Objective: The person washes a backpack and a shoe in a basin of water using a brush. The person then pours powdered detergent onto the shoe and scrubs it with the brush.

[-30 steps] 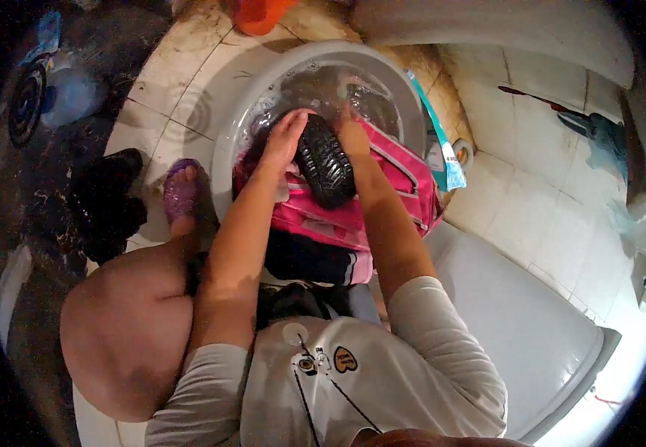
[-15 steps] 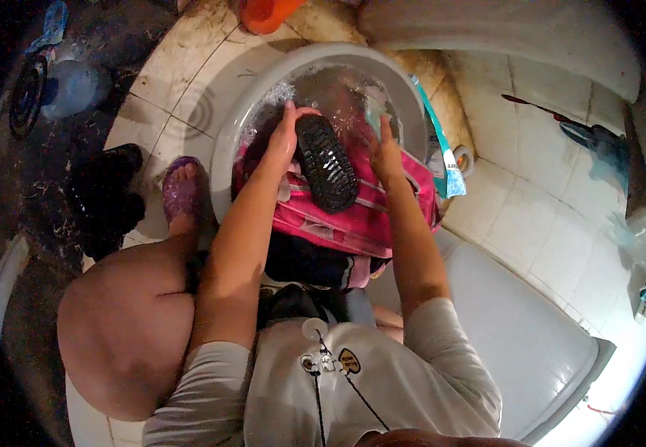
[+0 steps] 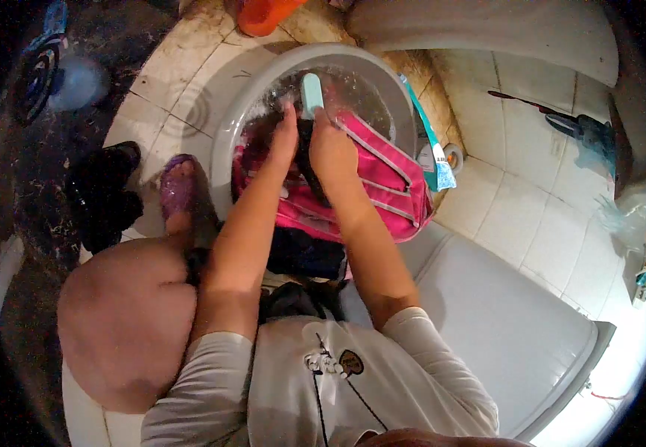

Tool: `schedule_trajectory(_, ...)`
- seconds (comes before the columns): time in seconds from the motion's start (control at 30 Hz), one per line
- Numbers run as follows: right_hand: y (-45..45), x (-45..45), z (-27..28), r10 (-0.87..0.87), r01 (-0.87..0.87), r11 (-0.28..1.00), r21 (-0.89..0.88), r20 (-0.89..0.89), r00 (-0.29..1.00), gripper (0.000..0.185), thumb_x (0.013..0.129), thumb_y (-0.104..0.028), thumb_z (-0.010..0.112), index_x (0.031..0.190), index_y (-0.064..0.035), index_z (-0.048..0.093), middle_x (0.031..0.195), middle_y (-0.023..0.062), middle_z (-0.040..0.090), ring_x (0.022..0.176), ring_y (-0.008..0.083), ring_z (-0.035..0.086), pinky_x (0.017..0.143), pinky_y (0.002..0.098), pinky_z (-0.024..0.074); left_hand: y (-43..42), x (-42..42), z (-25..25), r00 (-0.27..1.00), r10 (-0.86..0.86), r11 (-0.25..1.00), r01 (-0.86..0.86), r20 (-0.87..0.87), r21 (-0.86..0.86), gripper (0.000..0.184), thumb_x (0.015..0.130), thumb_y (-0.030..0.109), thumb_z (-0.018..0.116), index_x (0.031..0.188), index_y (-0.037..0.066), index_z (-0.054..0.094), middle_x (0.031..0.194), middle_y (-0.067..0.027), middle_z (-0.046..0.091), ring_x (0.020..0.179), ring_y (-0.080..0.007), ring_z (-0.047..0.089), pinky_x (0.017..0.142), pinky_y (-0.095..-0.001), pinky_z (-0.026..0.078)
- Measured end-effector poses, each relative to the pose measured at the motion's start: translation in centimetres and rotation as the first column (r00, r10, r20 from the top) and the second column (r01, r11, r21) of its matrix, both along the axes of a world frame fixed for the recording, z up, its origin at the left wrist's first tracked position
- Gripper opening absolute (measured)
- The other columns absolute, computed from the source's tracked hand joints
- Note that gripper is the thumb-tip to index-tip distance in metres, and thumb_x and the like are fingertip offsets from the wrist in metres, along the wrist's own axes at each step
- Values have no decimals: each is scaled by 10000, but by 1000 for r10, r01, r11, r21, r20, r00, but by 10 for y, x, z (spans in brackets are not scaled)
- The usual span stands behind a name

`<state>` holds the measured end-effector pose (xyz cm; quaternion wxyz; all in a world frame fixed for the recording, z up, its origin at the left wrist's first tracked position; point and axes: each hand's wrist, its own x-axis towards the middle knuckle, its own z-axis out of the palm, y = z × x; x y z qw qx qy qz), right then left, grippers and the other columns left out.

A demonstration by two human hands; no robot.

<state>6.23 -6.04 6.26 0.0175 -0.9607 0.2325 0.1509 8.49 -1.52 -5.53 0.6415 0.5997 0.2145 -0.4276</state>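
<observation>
Over a grey basin [image 3: 224,160] of water, my left hand [image 3: 284,138] grips a black slipper [image 3: 307,162], now tilted so that it looks narrow. My right hand [image 3: 332,153] is closed around a pale green brush [image 3: 312,92], whose rounded end sticks out beyond the fingers. The brush is against or just over the slipper; the contact itself is hidden by the right hand. Beneath both hands a wet pink bag [image 3: 390,201] with grey trim hangs over the basin's near rim. Dark cloth [image 3: 304,253] lies below it.
A teal packet [image 3: 431,153] leans at the basin's right side. An orange container [image 3: 265,16] stands beyond it. Black footwear [image 3: 105,194] lies left of my foot in a purple sandal [image 3: 178,186]. A grey panel-like surface [image 3: 509,328] is at right.
My right hand has moved left from the basin's right side onto the slipper, bringing the green brush along. The slipper has turned from showing its ridged sole to a narrower view.
</observation>
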Motion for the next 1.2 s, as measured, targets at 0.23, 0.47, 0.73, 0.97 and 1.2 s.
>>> schedule_trajectory(0.23,29,-70,55,163,-153,985,82,-132,978,329,866,-123,394,1188,-84,457,677,248,590,643,409,597,560,511,468,13,2,11,996,90,966,-88,0,-242,773,870,632,170,1012,34,639,1051,-214,597,1014,-342,534,890,-373,376)
schedule_trajectory(0.47,6,-16,23,66,-66,998,5,-39,997,373,844,-105,398,1215,-79,417,689,239,596,631,404,597,563,514,471,0,-3,-8,990,102,995,-103,92,2,750,872,621,198,979,36,655,980,-208,625,980,-351,556,876,-371,390)
schedule_trajectory(0.73,24,-82,68,-52,79,995,55,-381,923,424,860,-180,406,1284,-190,392,760,249,601,680,415,600,641,528,465,-3,-10,-6,989,143,981,-135,46,-139,720,881,608,239,920,31,668,910,-145,636,870,-250,570,826,-337,409)
schedule_trajectory(0.97,-86,-3,-12,-96,106,993,46,-180,979,374,854,-331,435,1153,-138,548,907,228,614,854,418,587,769,490,467,18,0,27,966,224,966,-203,132,-159,507,866,490,474,1006,31,636,946,-103,631,904,-208,562,842,-289,404)
schedule_trajectory(1.2,-141,-33,-45,-29,44,963,266,-57,998,365,833,-307,523,1157,-146,567,1007,210,608,924,373,589,803,418,461,19,2,19,977,200,887,-148,76,-438,361,819,358,610,994,45,646,931,-38,627,896,-119,540,818,-252,400)
